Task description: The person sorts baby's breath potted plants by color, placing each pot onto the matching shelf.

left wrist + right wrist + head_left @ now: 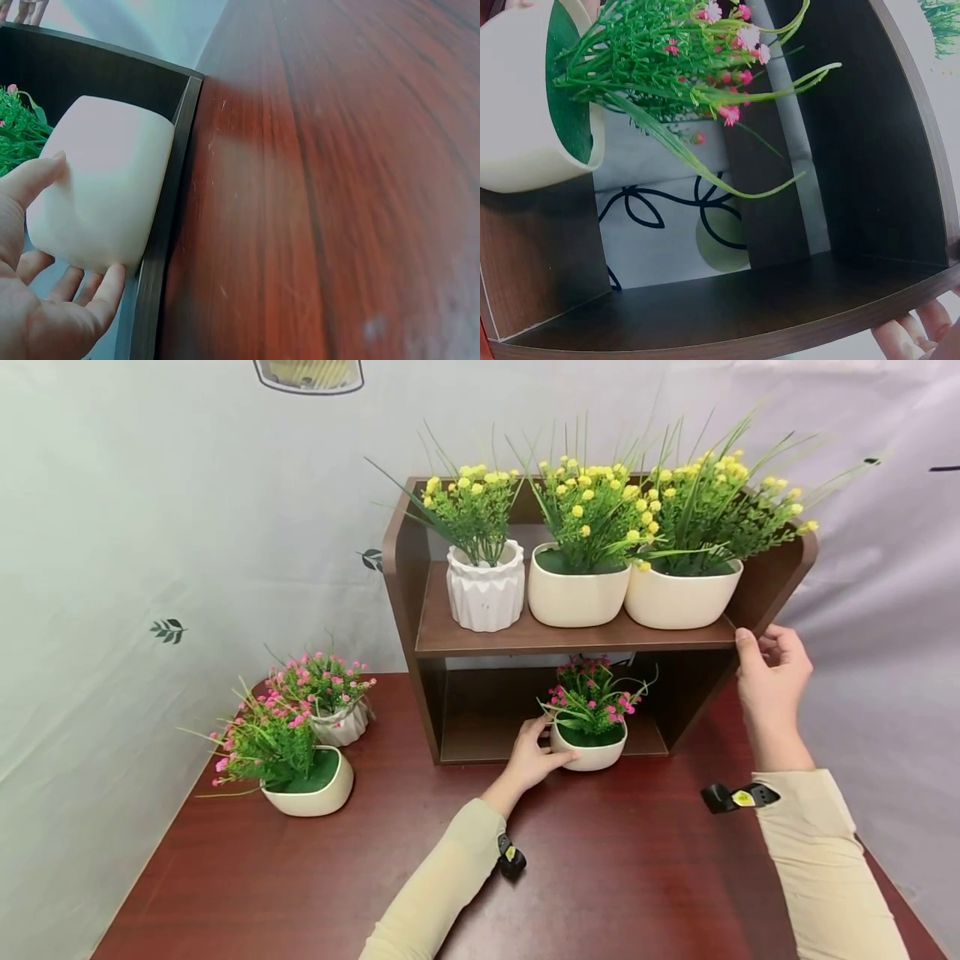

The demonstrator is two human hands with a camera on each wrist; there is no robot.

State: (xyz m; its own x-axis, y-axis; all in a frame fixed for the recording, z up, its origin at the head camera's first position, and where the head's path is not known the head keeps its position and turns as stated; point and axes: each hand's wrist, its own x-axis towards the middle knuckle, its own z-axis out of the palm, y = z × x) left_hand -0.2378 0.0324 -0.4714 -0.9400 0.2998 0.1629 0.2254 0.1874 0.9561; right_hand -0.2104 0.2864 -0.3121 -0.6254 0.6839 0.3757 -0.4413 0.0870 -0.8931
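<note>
A cream oval pot of pink artificial flowers stands at the front of the lower level of a dark brown wooden shelf. My left hand holds this pot at its left side. In the left wrist view, the thumb of my left hand lies on the face of the pot and the other fingers curl round its end. My right hand grips the front edge of the shelf's right side panel; in the right wrist view, its fingers show at the panel's outer side.
On the upper level stand a white fluted pot and two cream pots, all with yellow flowers. At the left of the reddish table are a cream pot and a white fluted pot with pink flowers. A pale patterned cloth hangs behind.
</note>
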